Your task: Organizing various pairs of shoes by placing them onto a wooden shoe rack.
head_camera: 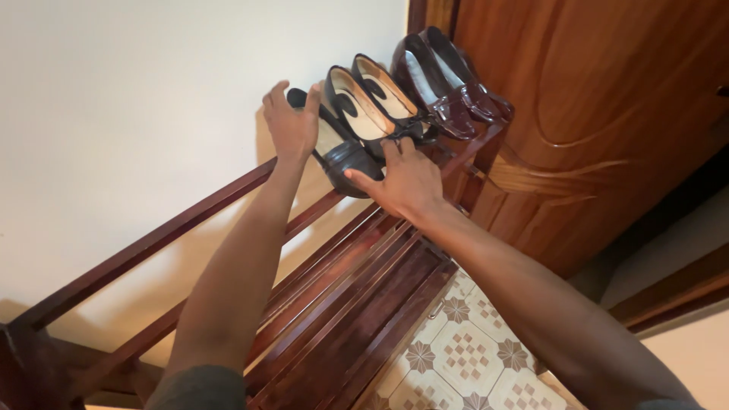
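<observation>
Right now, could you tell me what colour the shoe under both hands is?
Black shoe with a pale insole, best seen in the head view.

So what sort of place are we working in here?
Likely a home entryway: a wooden shoe rack holding shoes, beside a wooden door, over a patterned tile floor.

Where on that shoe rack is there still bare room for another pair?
The slats from the black shoe back toward the near end post lie bare. The far end by the door is crowded: black shoes, then dark red shoes, with both hands on the nearest.
</observation>
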